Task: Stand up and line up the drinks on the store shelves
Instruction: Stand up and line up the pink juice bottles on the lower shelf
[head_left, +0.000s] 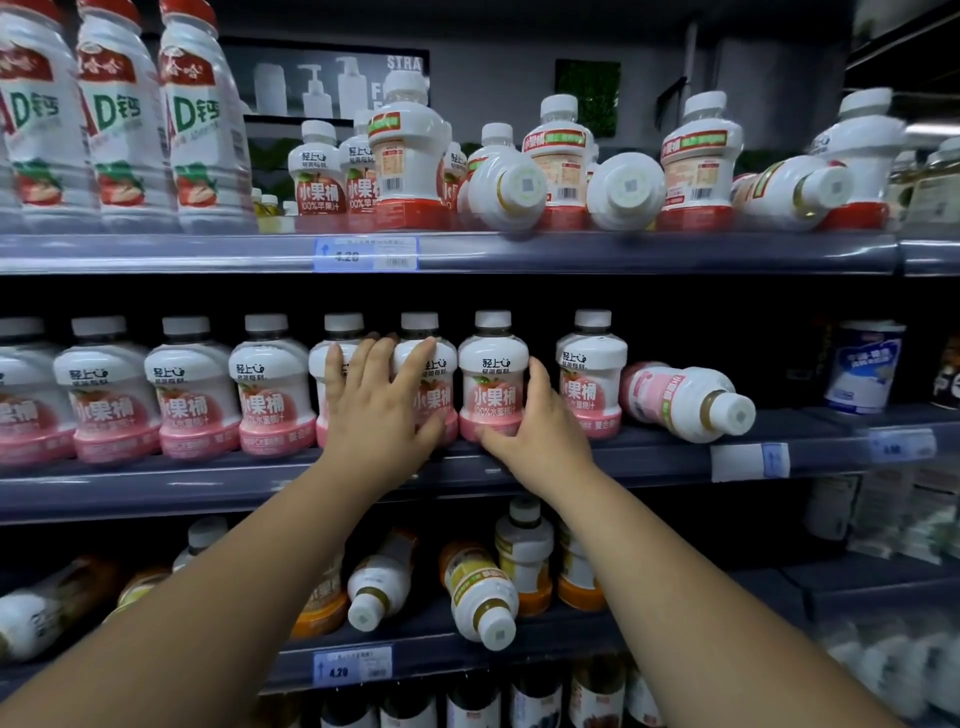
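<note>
Left hand (382, 402): lay spread flat across two upright pink peach-juice bottles (426, 384).
Right hand (535, 421): grip clamped on neighbouring peach-juice bottle (492, 382).
Toppled bottle (685, 395): lay sideways, middle shelf (649, 457).

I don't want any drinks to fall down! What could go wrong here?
The tipped pink bottle lies with its cap past the middle shelf edge; a bump could roll it off. The left hand spreads over two upright bottles and the right hand holds another pink bottle, so a hard push might knock the tight row over. Up top, lying bottles sit near the edge too.
</note>
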